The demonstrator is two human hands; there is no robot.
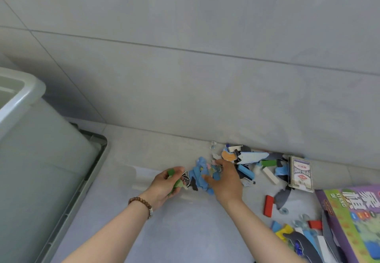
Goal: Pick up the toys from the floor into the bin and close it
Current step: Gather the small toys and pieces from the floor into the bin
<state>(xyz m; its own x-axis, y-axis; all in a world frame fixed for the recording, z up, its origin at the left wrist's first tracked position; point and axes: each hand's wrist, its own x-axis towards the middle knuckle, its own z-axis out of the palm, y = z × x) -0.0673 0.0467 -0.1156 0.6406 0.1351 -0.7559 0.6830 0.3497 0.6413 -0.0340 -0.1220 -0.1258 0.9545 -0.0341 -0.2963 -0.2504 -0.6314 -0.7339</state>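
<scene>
The left forearm [115, 230] and right forearm [265, 230] are bare and reach forward from the bottom edge, drawing closer toward the hands. The left hand [166, 182] has its fingers curled round a few small green pieces [171, 172] — a bead bracelet [141, 203] circles that wrist. The right hand [225, 181] is just beside it, palm down, with fingers straight and spread and the thumb pointing toward the left hand.

Soft even daylight, slight blur, wide-angle warping
</scene>
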